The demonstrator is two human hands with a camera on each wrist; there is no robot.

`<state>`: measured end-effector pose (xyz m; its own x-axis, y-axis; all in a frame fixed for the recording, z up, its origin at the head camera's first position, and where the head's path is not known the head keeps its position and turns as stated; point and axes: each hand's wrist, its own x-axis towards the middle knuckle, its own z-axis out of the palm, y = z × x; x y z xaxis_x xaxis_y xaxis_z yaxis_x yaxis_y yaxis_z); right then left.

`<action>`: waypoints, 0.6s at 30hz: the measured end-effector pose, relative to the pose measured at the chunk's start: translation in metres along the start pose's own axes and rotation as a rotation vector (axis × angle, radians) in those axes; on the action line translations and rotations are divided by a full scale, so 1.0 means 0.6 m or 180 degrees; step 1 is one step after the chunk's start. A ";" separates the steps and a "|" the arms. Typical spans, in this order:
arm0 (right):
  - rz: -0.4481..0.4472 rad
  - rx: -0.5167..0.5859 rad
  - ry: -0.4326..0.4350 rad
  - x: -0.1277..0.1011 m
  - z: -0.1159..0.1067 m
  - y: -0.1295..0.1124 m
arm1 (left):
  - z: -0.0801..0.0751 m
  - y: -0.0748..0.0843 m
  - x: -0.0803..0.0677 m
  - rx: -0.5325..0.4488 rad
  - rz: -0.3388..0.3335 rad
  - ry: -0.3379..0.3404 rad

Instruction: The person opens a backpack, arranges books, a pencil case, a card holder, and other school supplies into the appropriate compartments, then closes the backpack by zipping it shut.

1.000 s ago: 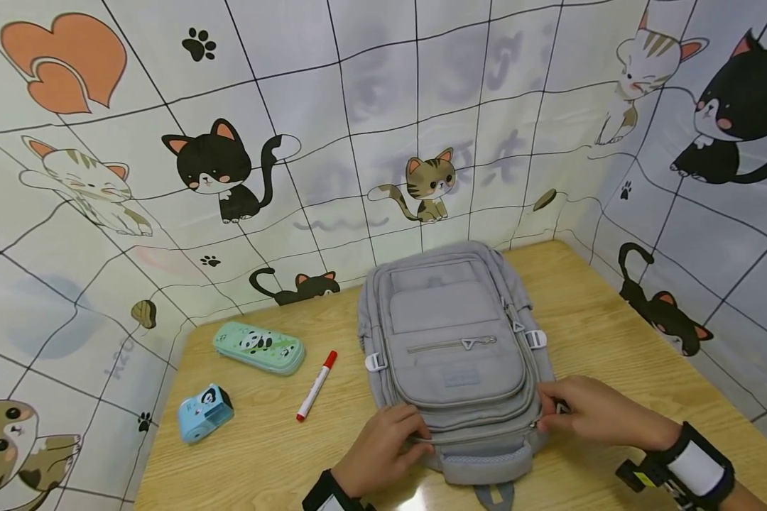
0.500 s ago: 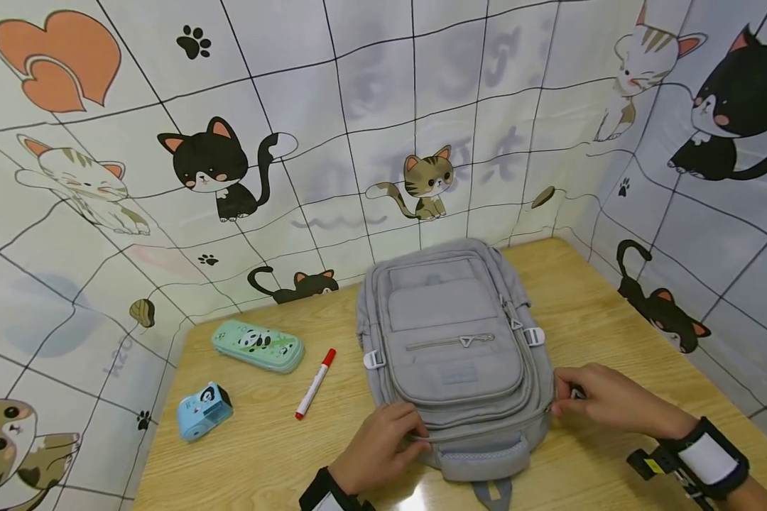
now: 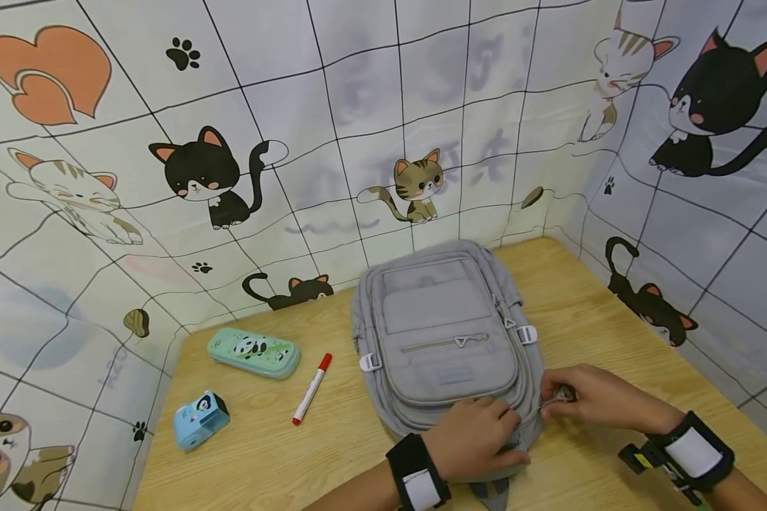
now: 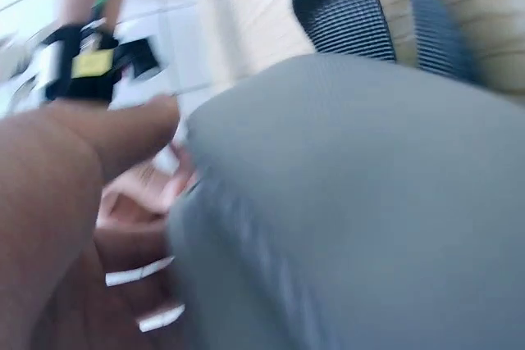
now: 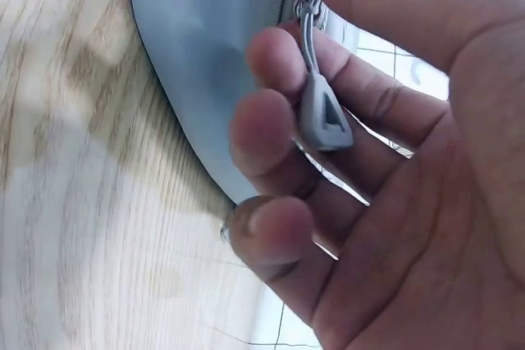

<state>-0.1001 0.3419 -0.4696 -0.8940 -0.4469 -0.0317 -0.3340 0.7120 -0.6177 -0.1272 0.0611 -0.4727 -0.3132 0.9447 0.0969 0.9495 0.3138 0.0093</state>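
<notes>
A grey backpack lies flat on the wooden table, its front pockets facing up. My left hand lies over its near right corner with bent fingers holding the fabric. In the blurred left wrist view the same hand sits against the grey cloth, below the bag's carry handle. At the bag's right side my right hand pinches a grey zipper pull. The right wrist view shows that pull held between the fingers, beside the backpack's edge.
Left of the backpack lie a red-capped white marker, a green panda pencil case and a small blue box-shaped gadget. Cat-print cloth walls close off the table at the back and on both sides.
My left hand has slid right along the bag's near end to its right corner. My right hand stays at the bag's right side, still on the zipper pull.
</notes>
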 end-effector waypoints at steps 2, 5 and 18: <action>-0.0030 0.0006 0.0016 0.001 0.001 -0.001 | 0.007 0.012 0.026 0.0195 -0.0081 0.0051; -0.0136 0.0092 0.0047 0.002 0.004 0.003 | 0.014 0.021 0.047 0.0302 -0.0206 0.0114; -0.0288 0.0144 0.0263 0.025 -0.011 0.032 | 0.020 0.008 -0.014 -0.0356 -0.0214 0.0411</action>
<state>-0.1217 0.3527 -0.4770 -0.8830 -0.4608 0.0895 -0.4024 0.6447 -0.6499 -0.1206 0.0560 -0.4855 -0.3776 0.8996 0.2193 0.9252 0.3566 0.1301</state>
